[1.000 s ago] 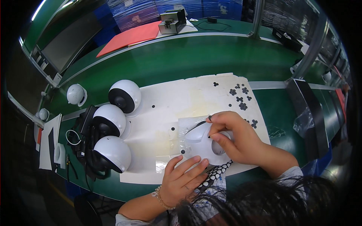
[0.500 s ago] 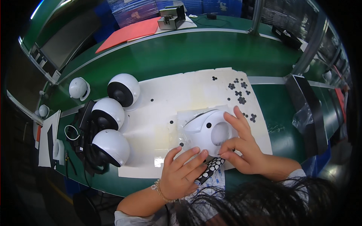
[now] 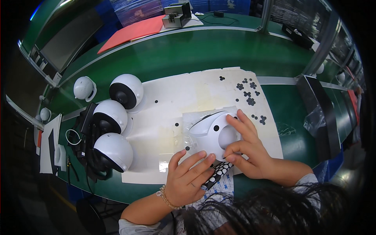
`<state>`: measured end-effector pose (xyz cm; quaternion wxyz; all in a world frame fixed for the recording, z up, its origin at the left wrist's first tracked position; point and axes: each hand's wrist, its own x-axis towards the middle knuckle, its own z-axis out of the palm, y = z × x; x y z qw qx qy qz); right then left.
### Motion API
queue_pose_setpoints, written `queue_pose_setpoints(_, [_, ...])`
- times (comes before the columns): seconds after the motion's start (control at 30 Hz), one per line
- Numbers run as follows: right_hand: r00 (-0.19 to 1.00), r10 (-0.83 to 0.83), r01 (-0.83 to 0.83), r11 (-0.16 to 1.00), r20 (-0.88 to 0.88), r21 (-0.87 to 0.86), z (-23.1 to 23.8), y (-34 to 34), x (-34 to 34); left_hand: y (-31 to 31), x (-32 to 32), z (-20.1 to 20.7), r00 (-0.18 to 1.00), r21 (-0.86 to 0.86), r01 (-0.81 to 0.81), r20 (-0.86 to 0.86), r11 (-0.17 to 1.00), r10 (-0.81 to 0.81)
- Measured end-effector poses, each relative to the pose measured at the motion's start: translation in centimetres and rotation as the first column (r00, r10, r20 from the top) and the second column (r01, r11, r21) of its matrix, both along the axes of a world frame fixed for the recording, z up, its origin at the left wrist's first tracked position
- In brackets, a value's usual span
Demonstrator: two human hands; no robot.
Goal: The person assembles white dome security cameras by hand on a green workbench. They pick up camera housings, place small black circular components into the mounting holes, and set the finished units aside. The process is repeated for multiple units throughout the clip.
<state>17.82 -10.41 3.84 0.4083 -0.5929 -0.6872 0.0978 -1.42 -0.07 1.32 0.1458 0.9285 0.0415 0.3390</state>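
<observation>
A white, rounded camera-like housing (image 3: 211, 143) lies on a clear plastic bag on the white board, its ring-shaped base facing up. One black round pad (image 3: 216, 128) sits on that ring. My right hand (image 3: 252, 156) is at the ring's near right edge, thumb and index finger pinched on a small dark pad (image 3: 224, 157), the other fingers raised along the housing's right side. My left hand (image 3: 190, 178) has its fingers stretched out, tips by the housing's near edge. Partly under it lies a black strip with white round gaps (image 3: 219, 175), above a printed backing sheet (image 3: 226, 186).
Three white ball-shaped units with black faces (image 3: 113, 152) stand to the left, beside black cables and adapters (image 3: 84, 137). Loose black pads (image 3: 250, 101) lie in clusters at the board's (image 3: 156, 125) far right. A long black box (image 3: 319, 117) stands at the right.
The right thumb and index finger have shifted slightly left against the ring, and the upper fingers have moved left over the housing. The left hand stays nearly still. The whole view has shifted slightly.
</observation>
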Motion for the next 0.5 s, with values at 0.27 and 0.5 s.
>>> queue_pose_setpoints(0.27, [0.989,-0.011,0.001,0.998,0.146,0.069,-0.6,-0.4,0.4,-0.1,-0.1,0.1,1.000,-0.014,-0.005,-0.010,1.000,0.005])
queue_pose_setpoints(0.5, [0.818,-0.243,0.001,0.907,0.522,0.422,-1.7,-0.6,0.9,-0.2,0.1,-0.1,0.999,-0.005,-0.035,-0.004,0.999,0.035])
